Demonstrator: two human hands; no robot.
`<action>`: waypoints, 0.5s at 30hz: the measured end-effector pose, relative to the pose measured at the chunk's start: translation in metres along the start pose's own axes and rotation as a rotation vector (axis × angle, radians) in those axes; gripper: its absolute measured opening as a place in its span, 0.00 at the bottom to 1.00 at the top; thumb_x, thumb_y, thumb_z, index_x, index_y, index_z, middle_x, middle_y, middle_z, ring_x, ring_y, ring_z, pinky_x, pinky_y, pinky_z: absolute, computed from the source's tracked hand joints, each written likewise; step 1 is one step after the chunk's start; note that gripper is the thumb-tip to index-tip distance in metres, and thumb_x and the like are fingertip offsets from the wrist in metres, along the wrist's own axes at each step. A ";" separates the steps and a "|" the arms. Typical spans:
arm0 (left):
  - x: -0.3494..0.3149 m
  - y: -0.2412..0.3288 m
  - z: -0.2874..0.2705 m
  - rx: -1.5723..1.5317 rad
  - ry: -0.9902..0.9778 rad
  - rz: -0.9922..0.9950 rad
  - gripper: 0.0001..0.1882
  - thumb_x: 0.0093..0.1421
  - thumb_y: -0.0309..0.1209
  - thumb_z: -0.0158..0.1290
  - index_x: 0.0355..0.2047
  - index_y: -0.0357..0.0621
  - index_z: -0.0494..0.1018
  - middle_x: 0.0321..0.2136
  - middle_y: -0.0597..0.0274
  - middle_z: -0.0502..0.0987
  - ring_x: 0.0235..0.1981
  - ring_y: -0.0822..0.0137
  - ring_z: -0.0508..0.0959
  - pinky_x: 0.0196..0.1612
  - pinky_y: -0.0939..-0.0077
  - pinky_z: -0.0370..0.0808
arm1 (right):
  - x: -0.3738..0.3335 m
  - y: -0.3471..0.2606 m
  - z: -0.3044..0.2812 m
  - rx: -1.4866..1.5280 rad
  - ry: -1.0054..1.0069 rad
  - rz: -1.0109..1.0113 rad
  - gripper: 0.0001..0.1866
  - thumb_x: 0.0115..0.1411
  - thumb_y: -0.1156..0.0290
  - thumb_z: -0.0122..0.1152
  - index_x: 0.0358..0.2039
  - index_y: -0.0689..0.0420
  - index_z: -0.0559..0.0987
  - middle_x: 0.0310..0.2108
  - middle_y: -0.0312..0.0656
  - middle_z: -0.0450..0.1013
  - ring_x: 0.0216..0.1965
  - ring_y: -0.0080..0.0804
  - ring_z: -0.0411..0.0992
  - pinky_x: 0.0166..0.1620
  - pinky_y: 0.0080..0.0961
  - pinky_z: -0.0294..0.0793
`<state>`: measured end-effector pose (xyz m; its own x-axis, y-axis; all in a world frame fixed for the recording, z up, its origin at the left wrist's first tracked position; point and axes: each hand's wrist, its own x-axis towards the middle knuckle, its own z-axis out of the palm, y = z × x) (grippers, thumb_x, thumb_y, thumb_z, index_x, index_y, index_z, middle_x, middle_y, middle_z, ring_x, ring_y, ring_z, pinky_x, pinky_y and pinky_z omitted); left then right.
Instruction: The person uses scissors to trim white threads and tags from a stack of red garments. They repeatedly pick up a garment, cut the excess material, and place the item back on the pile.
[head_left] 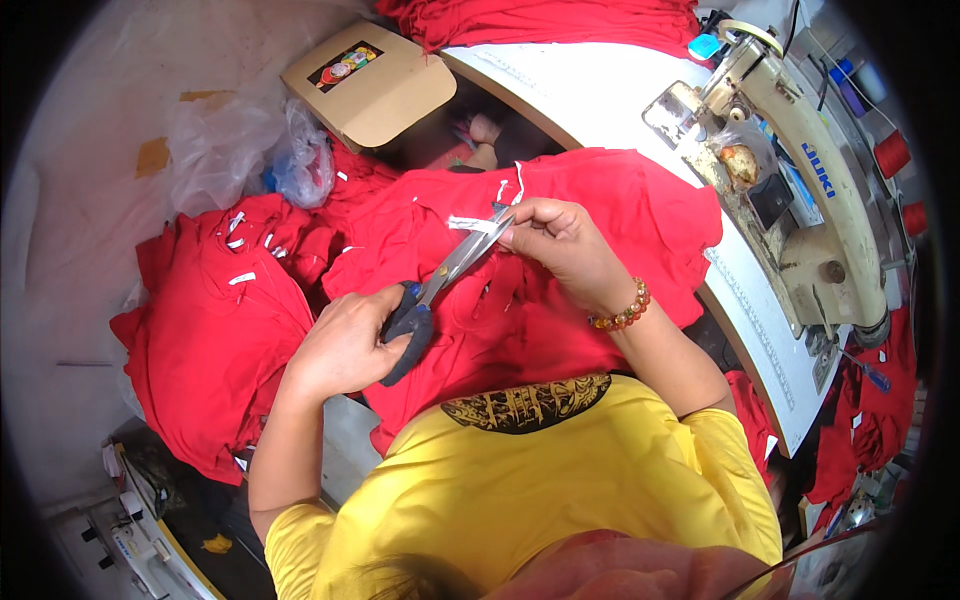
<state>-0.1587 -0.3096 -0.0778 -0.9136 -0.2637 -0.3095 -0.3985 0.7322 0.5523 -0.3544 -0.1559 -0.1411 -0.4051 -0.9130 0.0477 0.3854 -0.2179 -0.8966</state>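
Note:
My left hand [345,340] is closed round the black-wrapped handles of a pair of scissors [461,262]. The blades point up and to the right, their tips close to my right fingertips. A small white label [468,224] lies at the blades, partly covered by them. My right hand [565,245], with a beaded bracelet on its wrist, pinches the edge of a red garment [620,200] beside the label; the exact grip is hidden by the fingers. That garment spreads over my lap and onto the white table, with a white thread or strip at its far edge.
On the left sits a heap of red garments [220,340] with white labels. A cardboard box [370,85] and clear plastic bags [300,160] are beyond it. A sewing machine [830,200] stands on the white table [560,90] at right, near red thread spools [892,153]. More red cloth [540,22] lies at the far edge.

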 end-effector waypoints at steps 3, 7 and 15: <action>0.001 -0.009 0.006 0.009 0.017 0.033 0.11 0.48 0.30 0.53 0.29 0.35 0.67 0.17 0.43 0.69 0.24 0.41 0.72 0.27 0.55 0.67 | -0.001 -0.002 -0.001 -0.061 -0.001 0.025 0.05 0.58 0.79 0.55 0.35 0.65 0.76 0.31 0.37 0.74 0.33 0.18 0.71 0.39 0.17 0.71; -0.003 -0.008 0.011 0.000 0.106 0.044 0.10 0.48 0.27 0.53 0.29 0.35 0.66 0.16 0.43 0.69 0.24 0.41 0.72 0.27 0.54 0.67 | 0.002 0.000 0.001 -0.029 -0.015 0.002 0.05 0.58 0.79 0.54 0.34 0.66 0.76 0.31 0.37 0.74 0.32 0.19 0.72 0.39 0.18 0.72; -0.004 -0.008 0.025 0.025 0.156 0.043 0.12 0.47 0.26 0.52 0.30 0.33 0.62 0.15 0.41 0.67 0.23 0.40 0.72 0.27 0.53 0.66 | 0.004 0.005 0.010 -0.045 -0.038 -0.014 0.06 0.58 0.80 0.53 0.35 0.63 0.76 0.32 0.34 0.74 0.34 0.17 0.70 0.41 0.15 0.70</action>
<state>-0.1496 -0.2987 -0.1004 -0.9319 -0.3250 -0.1611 -0.3587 0.7594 0.5427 -0.3463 -0.1640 -0.1409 -0.3782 -0.9226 0.0763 0.3417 -0.2158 -0.9147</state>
